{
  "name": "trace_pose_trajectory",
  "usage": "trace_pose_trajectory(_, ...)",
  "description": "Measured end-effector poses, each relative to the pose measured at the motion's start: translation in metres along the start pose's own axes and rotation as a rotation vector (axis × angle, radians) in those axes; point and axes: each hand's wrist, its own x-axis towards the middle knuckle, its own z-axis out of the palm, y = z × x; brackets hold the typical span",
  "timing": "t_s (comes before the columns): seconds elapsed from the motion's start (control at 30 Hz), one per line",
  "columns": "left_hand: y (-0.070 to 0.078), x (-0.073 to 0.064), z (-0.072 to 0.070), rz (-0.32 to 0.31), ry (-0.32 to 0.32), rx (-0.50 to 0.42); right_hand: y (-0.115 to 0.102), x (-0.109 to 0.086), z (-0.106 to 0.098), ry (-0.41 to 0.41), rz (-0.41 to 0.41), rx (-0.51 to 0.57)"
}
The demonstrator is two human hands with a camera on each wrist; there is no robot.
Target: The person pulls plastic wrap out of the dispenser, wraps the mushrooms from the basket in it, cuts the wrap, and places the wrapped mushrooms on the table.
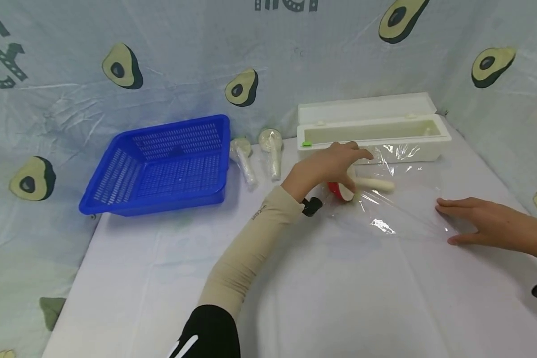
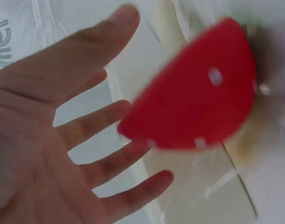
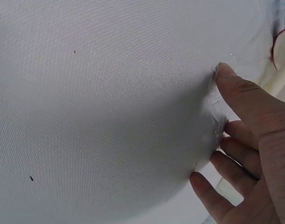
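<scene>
A ladle with a red bowl, pale inside, and a cream handle lies on a sheet of clear cling film. In the left wrist view the ladle's red bowl is blurred, just past the fingers. My left hand is over the bowl end, its fingers spread and loosely bent, gripping nothing. At the film's right edge rests my right hand, thumb and fingers apart. The right wrist view has that hand's thumb and fingertips touching the crinkled film edge.
Behind the film stands a white film dispenser box, lid raised, with a green slider on its rim. A blue basket is on the left. Between them lie two film-wrapped ladles, one nearer the basket, one nearer the box.
</scene>
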Motion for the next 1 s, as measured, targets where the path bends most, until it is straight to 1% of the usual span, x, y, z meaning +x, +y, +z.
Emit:
trace_pose_trajectory(0.07,-0.006,-0.006,0.0,0.002,-0.021,0.004,0.001,0.0,-0.001,0.024,-0.004,-0.007)
trace_pose_trajectory(0.13,-0.011,-0.009,0.003,0.007,-0.029,0.012,0.002,0.0,-0.002,0.018,0.002,-0.001)
trace_pose_trajectory(0.27,-0.016,-0.007,0.011,0.011,0.006,-0.002,0.003,-0.001,0.001,0.007,0.013,0.003)
trace_pose_trajectory(0.33,-0.016,-0.006,0.012,0.015,0.023,0.001,0.003,-0.001,0.003,-0.001,0.015,-0.001)
trace_pose_trajectory(0.43,-0.014,-0.008,0.007,0.046,0.029,-0.008,0.001,0.0,0.002,-0.013,0.016,-0.011)
trace_pose_trajectory(0.53,-0.009,-0.01,-0.001,0.095,0.049,-0.031,0.0,0.001,0.0,-0.023,0.016,-0.018)
trace_pose_trajectory(0.63,-0.003,-0.005,-0.004,0.117,0.063,-0.053,0.002,0.002,0.0,-0.022,0.008,-0.014)
trace_pose_trajectory(0.7,0.001,0.001,0.0,0.136,0.068,-0.057,0.003,0.001,0.001,-0.002,0.01,0.001)
trace_pose_trajectory(0.73,0.003,0.004,0.003,0.136,0.059,-0.055,0.004,0.0,0.002,0.011,0.013,0.016)
trace_pose_trajectory(0.87,0.006,0.017,0.02,0.152,0.028,-0.042,0.007,-0.006,0.008,0.092,-0.023,0.084)
trace_pose_trajectory(0.93,0.005,0.018,0.025,0.139,0.008,-0.063,0.008,-0.006,0.01,0.124,-0.053,0.099)
trace_pose_trajectory(1.0,0.005,0.016,0.027,0.126,0.005,-0.099,0.01,-0.005,0.011,0.142,-0.081,0.106)
